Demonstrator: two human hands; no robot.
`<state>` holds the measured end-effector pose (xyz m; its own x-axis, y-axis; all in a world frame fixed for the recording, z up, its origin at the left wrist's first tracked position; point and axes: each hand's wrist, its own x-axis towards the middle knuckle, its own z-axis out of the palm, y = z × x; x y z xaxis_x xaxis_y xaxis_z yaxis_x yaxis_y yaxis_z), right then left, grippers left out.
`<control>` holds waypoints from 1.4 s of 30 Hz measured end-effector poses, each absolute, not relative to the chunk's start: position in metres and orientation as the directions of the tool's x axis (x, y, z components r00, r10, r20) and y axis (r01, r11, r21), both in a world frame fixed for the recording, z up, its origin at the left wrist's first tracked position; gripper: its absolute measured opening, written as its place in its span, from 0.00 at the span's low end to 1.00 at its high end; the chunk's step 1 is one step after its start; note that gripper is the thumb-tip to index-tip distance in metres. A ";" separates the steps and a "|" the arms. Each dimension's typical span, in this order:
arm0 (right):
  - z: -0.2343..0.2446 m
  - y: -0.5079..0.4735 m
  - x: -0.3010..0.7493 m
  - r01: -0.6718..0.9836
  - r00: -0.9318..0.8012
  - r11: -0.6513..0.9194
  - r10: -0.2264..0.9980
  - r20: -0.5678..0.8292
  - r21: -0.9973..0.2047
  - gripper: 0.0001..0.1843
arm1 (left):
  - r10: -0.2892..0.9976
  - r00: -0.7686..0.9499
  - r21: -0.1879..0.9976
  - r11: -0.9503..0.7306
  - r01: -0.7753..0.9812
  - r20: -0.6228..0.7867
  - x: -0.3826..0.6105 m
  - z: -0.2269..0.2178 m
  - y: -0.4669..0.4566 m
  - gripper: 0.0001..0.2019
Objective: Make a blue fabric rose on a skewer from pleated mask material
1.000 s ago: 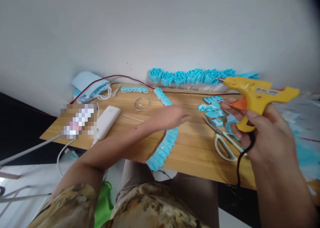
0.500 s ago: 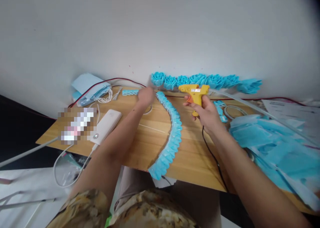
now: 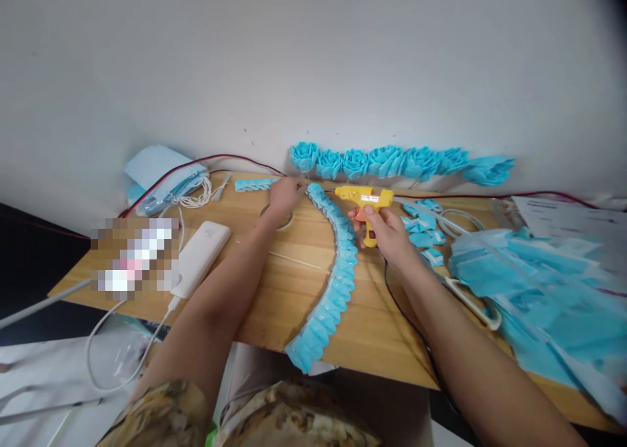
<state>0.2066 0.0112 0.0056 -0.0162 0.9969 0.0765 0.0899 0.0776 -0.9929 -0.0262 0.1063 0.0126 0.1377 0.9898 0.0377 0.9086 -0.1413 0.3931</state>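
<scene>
My right hand [image 3: 386, 234] is wrapped around the handle of a yellow hot glue gun [image 3: 372, 200], a finger near its orange trigger. Its nozzle points left, just past the far end of a long pleated blue strip [image 3: 343, 264]. The strip curves over the table, and its near end hangs at the front edge. At its far end my left hand [image 3: 288, 195] is closed, fingertips pinched against the strip's tip; the exact grip is partly hidden. Behind that hand, a short pleated blue piece [image 3: 252, 185] extends left. A ring [image 3: 283, 221] lies under the left wrist.
Blue folded flowers [image 3: 386, 161] line the wall. To the right lie small blue pieces [image 3: 424, 221] and a pile of blue sheets [image 3: 543, 303]. A white power bank [image 3: 202, 259] with a cable and a stack of pale sheets [image 3: 164, 172] are at left. A black cord [image 3: 399, 303] trails from the gun.
The glue gun in my right hand has moved left and down, bringing its nozzle close to the strip's far end. My left hand has shifted slightly; its fingertips now show. The view has shifted a little.
</scene>
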 end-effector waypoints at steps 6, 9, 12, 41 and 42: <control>0.002 0.014 0.211 0.110 -0.022 0.100 0.995 0.099 -0.989 0.29 | 0.976 0.164 0.360 -0.204 0.910 0.140 -0.018 0.008 0.106 0.18; 0.006 0.017 0.211 0.114 0.008 0.080 0.997 0.081 -0.990 0.29 | 0.978 0.150 0.352 -0.194 0.916 0.147 -0.016 0.009 0.105 0.19; 0.014 0.021 0.208 0.166 0.009 0.070 0.997 0.073 -0.984 0.32 | 0.986 0.100 0.357 -0.142 0.923 0.134 -0.017 0.010 0.104 0.19; -0.011 0.065 0.185 0.288 0.013 0.153 0.986 0.164 -0.945 0.34 | 0.883 -0.364 0.886 -0.111 0.450 0.296 -0.031 0.002 0.122 0.18; -0.011 0.066 0.185 0.288 0.010 0.158 0.986 0.168 -0.945 0.34 | 0.862 -0.413 0.910 -0.119 0.398 0.293 -0.033 0.000 0.125 0.18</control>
<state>0.1853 0.0659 -0.0109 0.0105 0.9858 0.1677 0.2882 0.1577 -0.9445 -0.0331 0.1253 0.0000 -0.4131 0.8622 0.2933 0.3982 -0.1187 0.9096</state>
